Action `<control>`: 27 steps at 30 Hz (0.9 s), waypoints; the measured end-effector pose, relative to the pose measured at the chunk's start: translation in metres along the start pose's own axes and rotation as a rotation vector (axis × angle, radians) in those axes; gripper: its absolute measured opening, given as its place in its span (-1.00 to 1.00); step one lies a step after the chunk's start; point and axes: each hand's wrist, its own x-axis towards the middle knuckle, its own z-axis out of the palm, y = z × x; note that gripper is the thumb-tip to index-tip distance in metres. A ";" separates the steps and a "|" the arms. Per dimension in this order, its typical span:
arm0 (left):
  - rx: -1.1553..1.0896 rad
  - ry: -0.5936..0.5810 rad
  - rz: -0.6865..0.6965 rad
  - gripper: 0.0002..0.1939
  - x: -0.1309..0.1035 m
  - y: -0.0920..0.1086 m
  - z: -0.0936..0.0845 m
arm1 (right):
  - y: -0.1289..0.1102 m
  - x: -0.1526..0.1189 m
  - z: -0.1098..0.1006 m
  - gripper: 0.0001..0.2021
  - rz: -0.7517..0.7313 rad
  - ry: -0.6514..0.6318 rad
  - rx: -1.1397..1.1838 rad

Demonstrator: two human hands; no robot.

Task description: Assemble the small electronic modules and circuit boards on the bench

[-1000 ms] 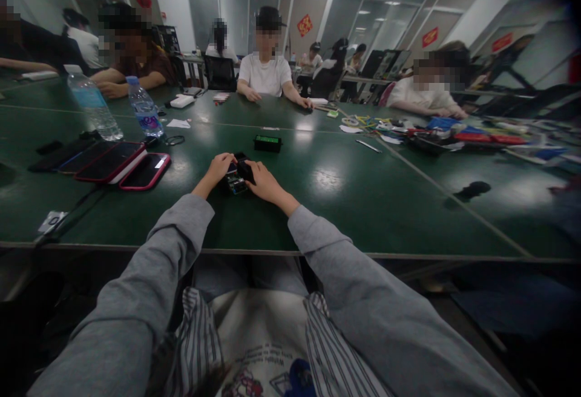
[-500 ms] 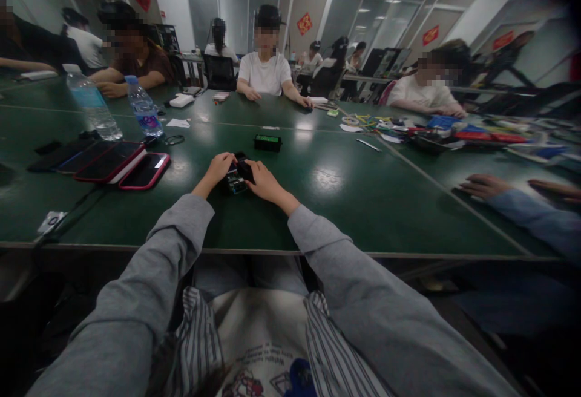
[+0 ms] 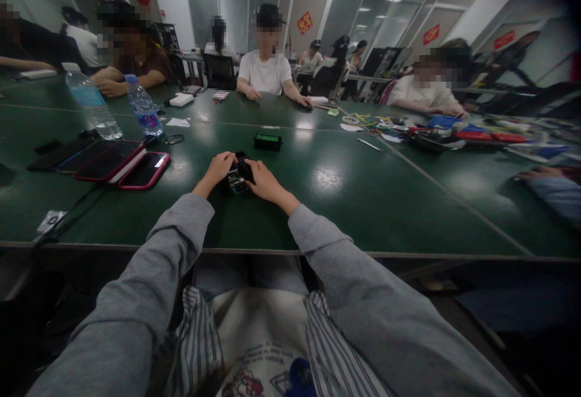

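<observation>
A small black electronic device with an exposed circuit board sits low over the green table, in front of me. My left hand grips its left side, the fingertips bent over the far edge. On the other side my right hand is closed around it, fingers lying over the black part. The fingers hide much of the device, and its finer parts are too small to make out. Just beyond my hands lies a black box with a green face, touched by neither hand.
To the left lie a phone with a red rim and several dark devices, with two plastic bottles behind. Cables and tools are heaped at the right. A pen-like stick lies nearer. A co-worker's hand rests at the right edge.
Both my hands stay nearly still on the device. The co-worker's arm at the right has drawn back toward the right edge of the view.
</observation>
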 end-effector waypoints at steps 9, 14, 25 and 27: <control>-0.035 -0.023 0.003 -0.67 0.003 -0.004 0.000 | -0.002 -0.001 -0.001 -0.38 0.011 -0.027 -0.027; -0.037 -0.040 0.000 -0.65 0.002 -0.003 -0.001 | -0.002 0.000 -0.001 -0.36 0.008 -0.034 -0.029; -0.052 -0.043 -0.018 -0.68 -0.001 0.002 -0.003 | -0.002 0.000 -0.002 -0.34 0.013 -0.034 -0.014; -0.051 -0.041 -0.022 -0.67 0.000 0.001 -0.003 | -0.003 0.000 -0.003 -0.35 0.015 -0.034 -0.013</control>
